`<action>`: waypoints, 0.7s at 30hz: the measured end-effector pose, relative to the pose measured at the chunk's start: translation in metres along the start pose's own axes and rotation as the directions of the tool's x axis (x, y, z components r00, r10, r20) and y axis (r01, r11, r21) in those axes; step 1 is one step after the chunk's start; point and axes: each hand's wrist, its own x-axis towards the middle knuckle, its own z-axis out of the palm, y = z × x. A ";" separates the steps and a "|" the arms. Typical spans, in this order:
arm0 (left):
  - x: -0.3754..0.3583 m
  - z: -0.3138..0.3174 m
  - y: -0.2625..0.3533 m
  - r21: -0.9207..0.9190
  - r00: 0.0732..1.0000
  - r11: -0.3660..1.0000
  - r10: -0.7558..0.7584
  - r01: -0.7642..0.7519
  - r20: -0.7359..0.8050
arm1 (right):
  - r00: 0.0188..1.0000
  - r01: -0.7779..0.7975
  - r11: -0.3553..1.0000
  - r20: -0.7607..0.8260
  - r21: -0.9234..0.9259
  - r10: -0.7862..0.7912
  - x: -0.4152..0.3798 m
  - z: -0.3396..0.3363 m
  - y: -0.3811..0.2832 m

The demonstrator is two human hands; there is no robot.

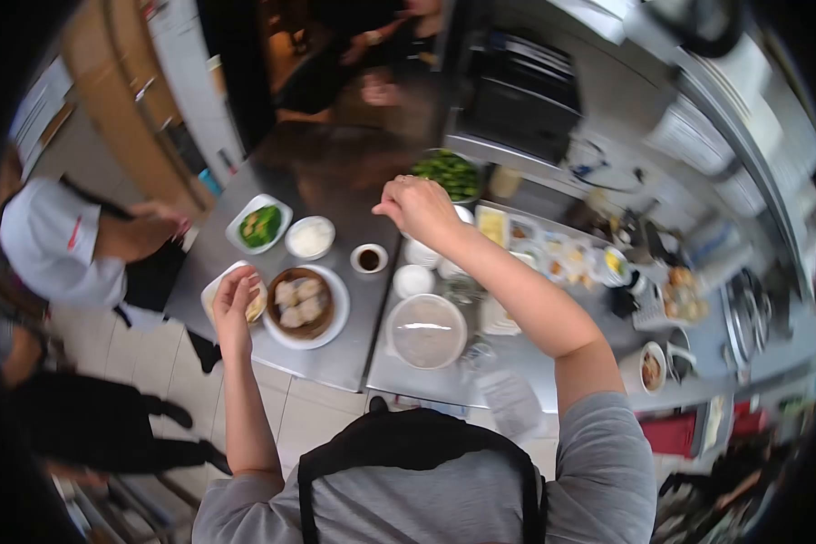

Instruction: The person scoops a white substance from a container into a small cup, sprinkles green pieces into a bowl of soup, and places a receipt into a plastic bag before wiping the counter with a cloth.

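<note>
My left hand [235, 302], fingers curled inward, overlaps a white dish [210, 296] of pale yellowish food near the counter's left edge. Right beside it, a bamboo steamer [325, 329] of several dumplings [301, 302] rests on a round white plate [343, 316]. My right hand [419, 210] is raised over the counter, its fingers bent and drawn together, close to a bowl of chopped greens [447, 172]; I cannot tell what, if anything, is in it. Between the hands stand a bowl of white rice [310, 238] and a small cup of dark sauce [369, 259].
Cooked greens [260, 227] lie in a square white dish. Stacked white bowls [414, 280], a lidded round container [426, 332] and trays of ingredients [553, 256] crowd the right side. A person in white [63, 240] stands left; another person [385, 72] is across the counter.
</note>
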 end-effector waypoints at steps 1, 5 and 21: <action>0.002 0.027 0.012 0.020 0.998 0.999 0.042 -0.043 0.049 | 0.997 -0.004 1.000 -0.072 -0.021 0.002 -0.014 -0.027 -0.001; -0.017 0.143 0.071 -0.032 0.923 0.978 0.206 -0.207 0.324 | 0.946 0.002 0.990 -0.322 -0.139 -0.048 -0.079 -0.103 0.030; -0.099 0.496 0.161 -0.432 0.743 0.763 0.616 -0.481 0.260 | 0.918 -0.382 0.911 0.048 -0.155 0.394 -0.423 -0.195 0.118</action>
